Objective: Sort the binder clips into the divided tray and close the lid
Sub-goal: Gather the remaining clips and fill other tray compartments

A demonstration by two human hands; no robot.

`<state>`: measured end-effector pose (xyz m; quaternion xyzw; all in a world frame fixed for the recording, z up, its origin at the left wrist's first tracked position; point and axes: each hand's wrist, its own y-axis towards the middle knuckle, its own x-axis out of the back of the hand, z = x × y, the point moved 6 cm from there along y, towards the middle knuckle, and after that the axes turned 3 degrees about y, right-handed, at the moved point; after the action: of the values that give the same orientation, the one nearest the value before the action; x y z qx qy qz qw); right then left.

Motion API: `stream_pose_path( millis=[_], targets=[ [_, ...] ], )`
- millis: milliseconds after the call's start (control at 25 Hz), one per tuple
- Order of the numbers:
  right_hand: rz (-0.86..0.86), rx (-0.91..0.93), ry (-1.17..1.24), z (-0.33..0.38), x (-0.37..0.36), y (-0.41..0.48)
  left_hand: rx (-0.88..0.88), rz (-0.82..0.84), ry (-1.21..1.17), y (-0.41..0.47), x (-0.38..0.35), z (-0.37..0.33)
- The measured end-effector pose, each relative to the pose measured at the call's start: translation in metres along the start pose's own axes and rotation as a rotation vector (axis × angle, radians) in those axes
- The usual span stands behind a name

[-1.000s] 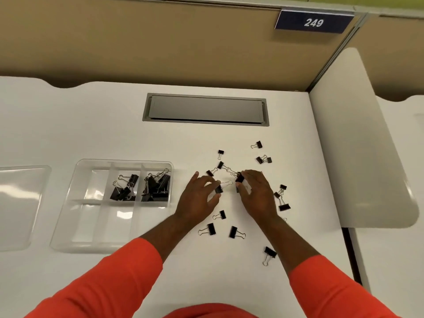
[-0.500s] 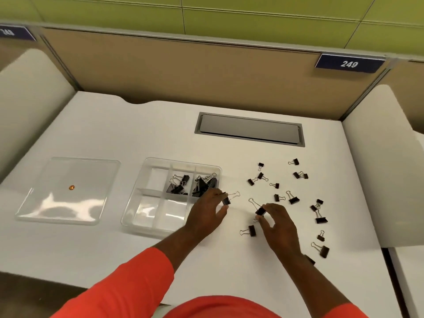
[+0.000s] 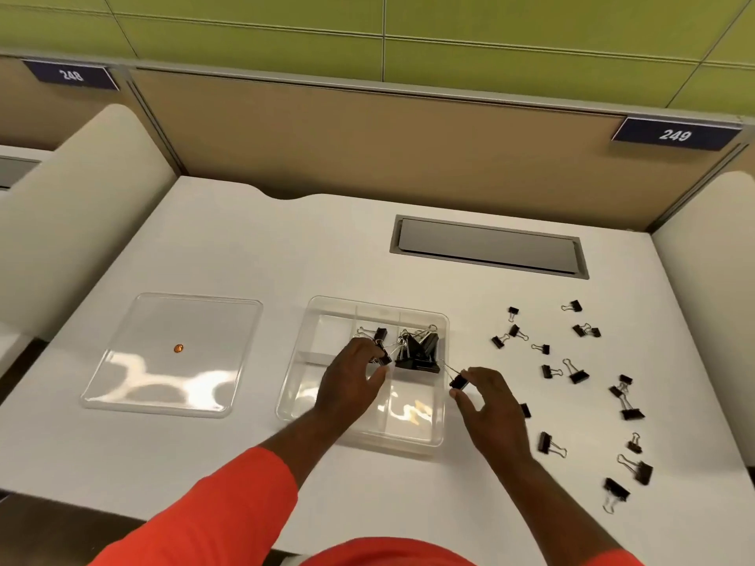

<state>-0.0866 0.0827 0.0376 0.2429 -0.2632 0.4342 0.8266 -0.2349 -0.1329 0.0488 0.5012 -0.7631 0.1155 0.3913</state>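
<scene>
Right hand (image 3: 490, 406) pinches one binder clip (image 3: 459, 382) at the right wall of the divided tray (image 3: 292, 386); left hand (image 3: 349, 381), fingers curled, is over the back middle compartment with a small clip (image 3: 383, 358) at its fingertips (image 3: 369, 350), grip indeterminable. That compartment holds other small clips (image 3: 378, 333), the back right one a heap of larger clips (image 3: 421, 351). The clear lid (image 3: 171, 320) lies flat on the tabletop (image 3: 286, 247) left of the tray; loose clips (image 3: 576, 375) lie scattered to its right.

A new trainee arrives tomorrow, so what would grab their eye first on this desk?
The left hand and right hand hover over the clear divided tray mid-desk, the right pinching a binder clip at its right edge. Black loose clips scatter to the right; the clear lid lies left.
</scene>
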Motion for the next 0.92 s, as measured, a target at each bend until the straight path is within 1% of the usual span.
stream_pose_path(
  millis=[280, 400, 560, 800, 920],
  targets=[
    [-0.01, -0.004, -0.038, 0.022, -0.046, 0.01, 0.04, -0.011, 0.019, 0.019, 0.015, 0.045],
    [0.003, -0.015, -0.07, 0.03, -0.062, 0.018, 0.005, -0.003, 0.052, 0.024, 0.015, 0.061],
    [0.04, -0.016, -0.108, 0.048, -0.085, 0.029, -0.065, -0.002, 0.101, 0.026, 0.017, 0.071],
    [0.067, 0.034, -0.107, 0.074, -0.116, 0.05, -0.07, 0.053, 0.123, 0.022, 0.019, 0.081],
    [0.088, 0.041, -0.172, 0.081, -0.123, 0.056, -0.067, 0.061, 0.137, 0.02, 0.023, 0.084]
  ],
)
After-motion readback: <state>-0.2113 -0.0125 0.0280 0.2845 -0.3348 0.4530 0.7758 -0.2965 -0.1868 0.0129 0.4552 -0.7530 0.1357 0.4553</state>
